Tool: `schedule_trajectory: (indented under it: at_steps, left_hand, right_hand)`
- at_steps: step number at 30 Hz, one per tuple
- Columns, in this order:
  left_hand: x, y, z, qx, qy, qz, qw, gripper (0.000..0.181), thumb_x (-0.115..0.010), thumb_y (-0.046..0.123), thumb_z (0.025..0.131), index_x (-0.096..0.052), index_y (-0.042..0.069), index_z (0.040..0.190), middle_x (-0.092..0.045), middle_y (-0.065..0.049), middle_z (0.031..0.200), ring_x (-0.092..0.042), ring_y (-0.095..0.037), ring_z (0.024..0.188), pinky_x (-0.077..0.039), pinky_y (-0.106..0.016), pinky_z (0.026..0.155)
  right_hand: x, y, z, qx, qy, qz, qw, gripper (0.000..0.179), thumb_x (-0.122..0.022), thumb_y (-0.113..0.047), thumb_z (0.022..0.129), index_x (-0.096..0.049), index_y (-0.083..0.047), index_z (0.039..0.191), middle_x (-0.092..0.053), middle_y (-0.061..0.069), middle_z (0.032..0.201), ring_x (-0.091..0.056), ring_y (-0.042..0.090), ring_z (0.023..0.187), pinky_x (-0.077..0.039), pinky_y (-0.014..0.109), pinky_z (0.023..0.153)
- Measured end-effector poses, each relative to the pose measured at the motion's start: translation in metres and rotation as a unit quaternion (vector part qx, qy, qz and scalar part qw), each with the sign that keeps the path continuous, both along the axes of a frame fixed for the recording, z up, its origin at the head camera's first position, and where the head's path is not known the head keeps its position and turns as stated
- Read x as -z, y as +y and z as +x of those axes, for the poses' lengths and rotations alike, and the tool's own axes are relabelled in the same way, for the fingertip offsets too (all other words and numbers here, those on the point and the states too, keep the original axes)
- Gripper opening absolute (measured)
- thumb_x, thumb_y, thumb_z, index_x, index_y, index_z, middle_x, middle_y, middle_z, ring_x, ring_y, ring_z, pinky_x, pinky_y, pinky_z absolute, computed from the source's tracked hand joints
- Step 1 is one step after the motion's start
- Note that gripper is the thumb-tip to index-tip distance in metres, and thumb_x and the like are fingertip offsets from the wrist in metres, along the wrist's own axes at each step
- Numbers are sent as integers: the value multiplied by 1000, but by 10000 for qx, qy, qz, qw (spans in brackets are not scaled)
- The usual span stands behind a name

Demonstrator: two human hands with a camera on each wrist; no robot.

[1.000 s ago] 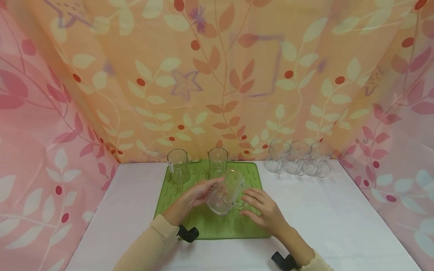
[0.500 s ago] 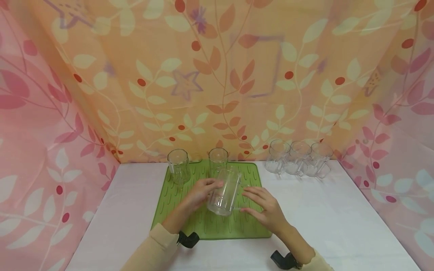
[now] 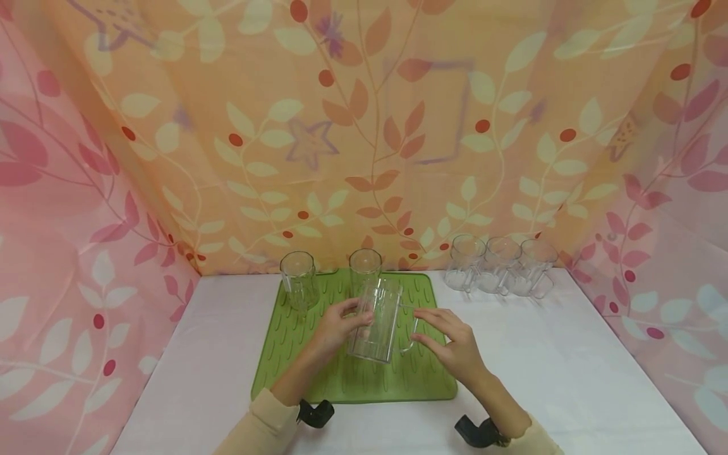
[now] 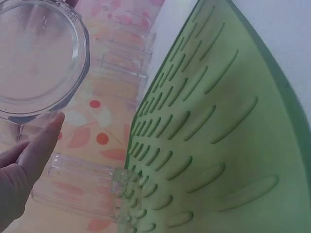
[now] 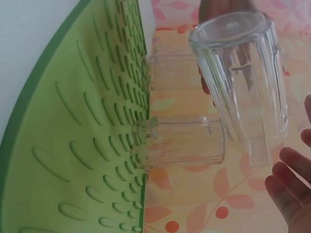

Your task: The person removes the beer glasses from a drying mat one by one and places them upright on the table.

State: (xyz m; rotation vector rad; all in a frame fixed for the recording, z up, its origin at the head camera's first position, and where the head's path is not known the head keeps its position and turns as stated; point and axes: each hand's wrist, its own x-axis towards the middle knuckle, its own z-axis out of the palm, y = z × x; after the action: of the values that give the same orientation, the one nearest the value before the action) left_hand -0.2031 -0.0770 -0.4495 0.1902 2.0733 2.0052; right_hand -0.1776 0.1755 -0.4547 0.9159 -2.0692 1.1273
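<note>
A clear glass mug (image 3: pixel 380 325) hangs slightly tilted over the green ridged mat (image 3: pixel 318 382), its base toward me. My left hand (image 3: pixel 335 328) grips the body from the left, thumb across the front. In the left wrist view the round base of the mug (image 4: pixel 36 58) fills the upper left, with a finger at its edge. My right hand (image 3: pixel 455 344) is at the handle (image 3: pixel 414 328) on the right side, fingers spread and gently bent, fingertips close by it. The right wrist view shows these fingers (image 5: pixel 291 179) apart from the mug's body.
Two clear glasses stand on the back part of the mat, one at the left (image 3: pixel 298 284) and one in the middle (image 3: pixel 365 268), behind the held mug. Three glass mugs (image 3: pixel 500 268) stand in a row at the back right of the white table (image 3: pixel 512 354). Patterned cloth walls enclose it.
The mug has turned in my left hand, so its handle now points right toward my right hand, and it stands more upright. My right hand has shifted slightly, fingertips nearer the handle.
</note>
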Motion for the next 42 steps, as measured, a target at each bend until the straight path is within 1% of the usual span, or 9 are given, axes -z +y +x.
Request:
schedule_trajectory:
  at_steps: [4,8,13,16,19,23,26,34,42]
  left_hand:
    - [2,-1,4,-101,191,-3,9998,62,-71,27,88,-48,3,140,-52,-19,141,-64,-27,114,-56,-38,94]
    - [5,-2,7,-132,305,141,9993,63,-72,21,88,-45,3,142,-48,-19,144,-58,-34,124,-55,-38,96]
    - [9,-3,12,-125,477,286,9984,67,-72,15,87,-42,3,145,-44,-21,147,-60,-35,120,-56,-33,93]
    - [11,-3,14,-103,573,295,9979,69,-74,13,86,-41,4,145,-45,-20,147,-61,-35,120,-57,-31,92]
    - [11,-3,17,-49,685,342,9971,71,-75,12,85,-40,5,146,-44,-20,148,-58,-37,123,-57,-29,91]
    - [11,-2,20,74,828,552,9950,75,-75,9,83,-37,2,147,-42,-22,148,-53,-41,127,-57,-28,92]
    - [12,-2,22,159,905,667,9935,78,-76,8,82,-35,1,147,-42,-24,147,-52,-42,128,-56,-29,94]
    - [14,-1,25,379,925,968,9903,77,-76,1,79,-37,1,146,-40,-21,150,-52,-34,130,-51,-34,100]
    - [15,-1,26,562,1072,1002,9876,80,-76,6,82,-32,-1,148,-36,-25,151,-45,-44,133,-50,-38,102]
  right_hand:
    - [-1,2,-1,85,-145,-72,9998,49,-82,6,66,-70,-3,113,-72,16,105,-66,19,101,-47,9,96]
    - [-2,3,-1,202,-428,-206,9987,47,-82,5,68,-70,-2,113,-73,14,106,-65,8,100,-50,9,89]
    - [-2,2,0,208,-801,-446,9956,43,-80,7,71,-69,2,112,-72,16,106,-63,-2,103,-54,13,85]
    - [-2,3,0,158,-1242,-566,9905,41,-77,6,75,-68,4,114,-71,18,109,-61,-7,105,-57,18,85]
    - [-3,5,1,90,-1979,-794,9770,40,-75,2,80,-65,7,118,-70,20,112,-62,-6,103,-58,20,82]
    - [-4,7,0,-48,-3058,-1178,9448,42,-73,-5,85,-62,8,123,-67,26,116,-65,4,101,-57,16,81]
    - [-5,9,-1,-189,-3599,-1276,9240,43,-72,-9,87,-61,8,125,-65,29,119,-65,4,101,-56,15,83]
    - [-3,11,-3,-902,-4207,-1455,8909,43,-65,-11,93,-55,13,127,-65,29,118,-68,3,100,-57,20,85]
    - [-1,10,-3,-1247,-4410,-1563,8750,43,-61,-12,95,-54,16,127,-74,-8,104,-71,7,96,-59,23,82]
